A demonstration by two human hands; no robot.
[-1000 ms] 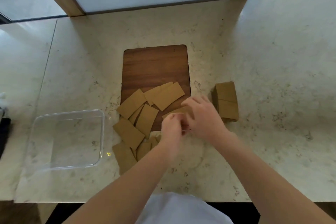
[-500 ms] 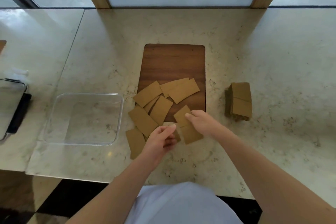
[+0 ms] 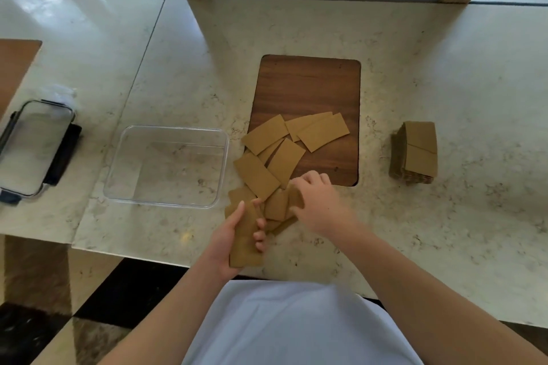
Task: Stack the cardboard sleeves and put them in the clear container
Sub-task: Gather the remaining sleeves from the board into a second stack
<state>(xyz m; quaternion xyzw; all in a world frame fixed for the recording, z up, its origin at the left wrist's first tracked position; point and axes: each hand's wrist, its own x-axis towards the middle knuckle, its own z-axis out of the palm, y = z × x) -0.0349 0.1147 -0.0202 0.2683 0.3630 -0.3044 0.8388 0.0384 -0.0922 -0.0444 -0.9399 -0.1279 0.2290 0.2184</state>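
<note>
cardboard sleeves (image 3: 268,170), flat and tan, scattered over the near end of a wooden board (image 3: 310,89) and spilling onto the marble counter (image 3: 444,74) toward the viewer. left hand (image 3: 229,235), palm up near the counter's front edge, closed around a small gathered stack of sleeves (image 3: 246,241), thumb on one long edge and fingers curled over the other; half a second earlier this hand was open and empty beside the pile. right hand (image 3: 318,201), fingers bent down onto the nearest loose sleeves, where a sleeve (image 3: 277,204) stands tilted against them; whether it is pinched or only touched cannot be told, as the fingertips hide the contact. earlier the right hand lay flat on one sleeve at the board's near corner. finished stack of sleeves (image 3: 416,151) well apart to the right, unchanged. clear container (image 3: 169,130) just left of the pile, holding no sleeves. lidded container (image 3: 32,151) farther left, more in view than before as the camera has swung left.
</note>
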